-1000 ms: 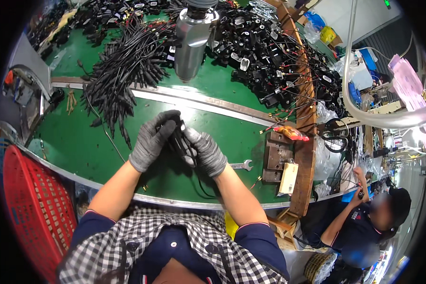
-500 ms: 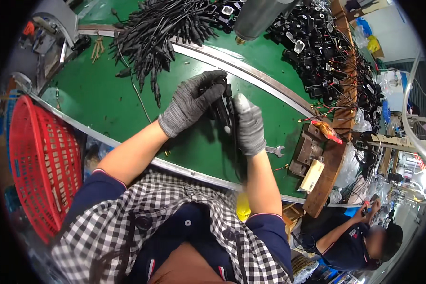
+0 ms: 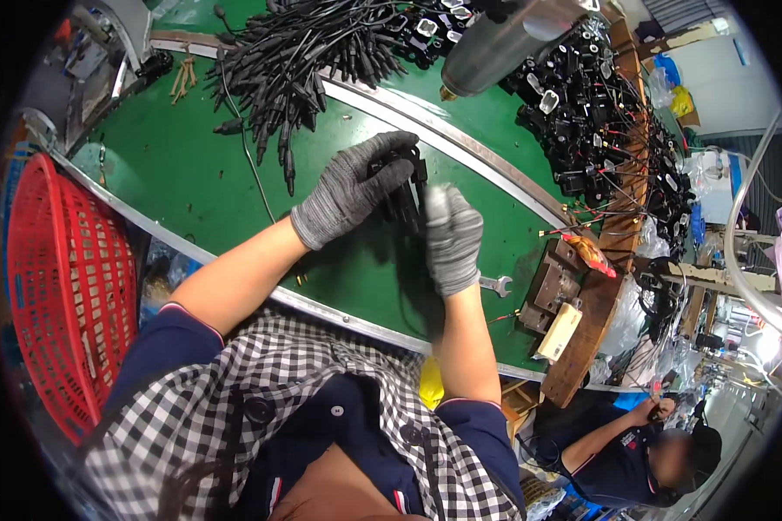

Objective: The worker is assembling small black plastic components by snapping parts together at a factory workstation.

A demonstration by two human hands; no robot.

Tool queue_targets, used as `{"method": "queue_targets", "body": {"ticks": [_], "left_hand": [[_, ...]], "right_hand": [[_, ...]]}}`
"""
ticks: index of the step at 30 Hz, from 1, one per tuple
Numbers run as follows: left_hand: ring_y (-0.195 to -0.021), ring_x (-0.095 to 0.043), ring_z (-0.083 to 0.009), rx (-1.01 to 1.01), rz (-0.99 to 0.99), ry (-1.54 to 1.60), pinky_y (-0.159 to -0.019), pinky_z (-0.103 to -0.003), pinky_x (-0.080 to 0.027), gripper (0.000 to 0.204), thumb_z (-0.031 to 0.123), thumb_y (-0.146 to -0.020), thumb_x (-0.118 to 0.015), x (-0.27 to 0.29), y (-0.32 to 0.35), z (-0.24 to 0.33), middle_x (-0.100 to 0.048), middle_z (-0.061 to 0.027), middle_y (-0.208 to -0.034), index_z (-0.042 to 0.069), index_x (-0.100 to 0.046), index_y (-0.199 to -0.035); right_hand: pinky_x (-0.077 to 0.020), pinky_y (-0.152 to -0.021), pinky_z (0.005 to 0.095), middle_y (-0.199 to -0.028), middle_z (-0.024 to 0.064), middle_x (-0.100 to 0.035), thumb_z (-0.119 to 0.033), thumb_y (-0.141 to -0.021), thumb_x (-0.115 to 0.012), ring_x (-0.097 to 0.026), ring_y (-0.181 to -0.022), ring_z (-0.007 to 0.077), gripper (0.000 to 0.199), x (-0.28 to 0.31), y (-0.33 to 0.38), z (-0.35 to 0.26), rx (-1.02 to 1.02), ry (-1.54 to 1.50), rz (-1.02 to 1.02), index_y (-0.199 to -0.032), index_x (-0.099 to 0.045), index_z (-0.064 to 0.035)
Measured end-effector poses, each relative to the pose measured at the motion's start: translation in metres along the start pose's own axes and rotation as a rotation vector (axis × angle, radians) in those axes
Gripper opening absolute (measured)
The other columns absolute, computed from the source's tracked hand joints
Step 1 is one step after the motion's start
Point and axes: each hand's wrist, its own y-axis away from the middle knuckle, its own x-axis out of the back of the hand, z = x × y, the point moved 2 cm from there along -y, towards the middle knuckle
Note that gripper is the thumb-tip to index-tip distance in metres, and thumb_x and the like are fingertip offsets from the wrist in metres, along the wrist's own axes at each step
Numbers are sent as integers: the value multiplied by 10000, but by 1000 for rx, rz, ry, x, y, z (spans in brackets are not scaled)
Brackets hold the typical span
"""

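My left hand (image 3: 356, 187), in a grey knitted glove, is closed around a black part (image 3: 400, 195) above the green table. The part looks like moulded plastic with a dark cable; the fingers hide much of it. Close by on its right, my right hand (image 3: 454, 241), gloved the same way, has its fingers curled together, with the thumb and fingertips smeared by motion. Whatever lies between those fingers is hidden. A dark, blurred strip runs down beside the right hand; I cannot tell whether it is cable or shadow.
A heap of black cables with connectors (image 3: 291, 82) lies at the far left. A dark cylindrical tool (image 3: 495, 52) hangs beyond my hands. Black housings (image 3: 565, 104) pile up far right. Nearer stand a wrench (image 3: 497, 285), a metal block (image 3: 549, 291) and a red basket (image 3: 74, 286). Another person works at lower right.
My right hand has drawn slightly toward me, its fingers more curled. The left hand keeps its hold on the black part. The view has shifted a little.
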Motion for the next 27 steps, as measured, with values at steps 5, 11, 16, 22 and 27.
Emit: {"method": "queue_targets", "body": {"ticks": [5,11,16,22,27], "left_hand": [[-957,-541,-129,5,-42,-113,-880,-269,-412,382,237,-877,-567,-2,3,-1,-609,-66,-1015,8,-524,-1179],[-928,-555,-133,-25,-4,-85,-848,-275,-434,388,249,-874,-569,2,-1,1,-617,-84,-996,1,-526,-1169],[-969,-536,-124,31,-70,-109,-886,-272,-409,399,262,-874,-565,-3,1,2,-610,-70,-1033,9,-527,-1180],[-964,-532,-122,50,-63,-18,-883,-268,-406,404,263,-875,-564,0,2,-5,-607,-64,-1037,8,-523,-1185],[-973,-521,-118,55,-52,-48,-890,-266,-397,387,226,-877,-565,-1,-2,0,-599,-56,-1048,6,-517,-1192]], "right_hand": [[-358,-415,272,-579,43,-548,-450,-867,-513,-487,-454,129,428,-5,5,-5,17,-21,-10,-703,-571,-58],[-369,-436,301,-590,40,-557,-397,-880,-522,-501,-471,152,391,-2,8,-20,-524,-630,-196,-718,-570,-43],[-365,-423,271,-597,18,-550,-386,-881,-528,-503,-475,134,369,-2,1,-11,319,498,110,-722,-577,-56],[-391,-473,313,-598,26,-556,-368,-889,-517,-505,-492,159,367,-11,5,2,-388,-751,-200,-706,-561,-53],[-381,-463,284,-578,19,-553,-392,-886,-509,-492,-488,134,382,2,0,13,-114,-209,19,-733,-581,-50]]}}
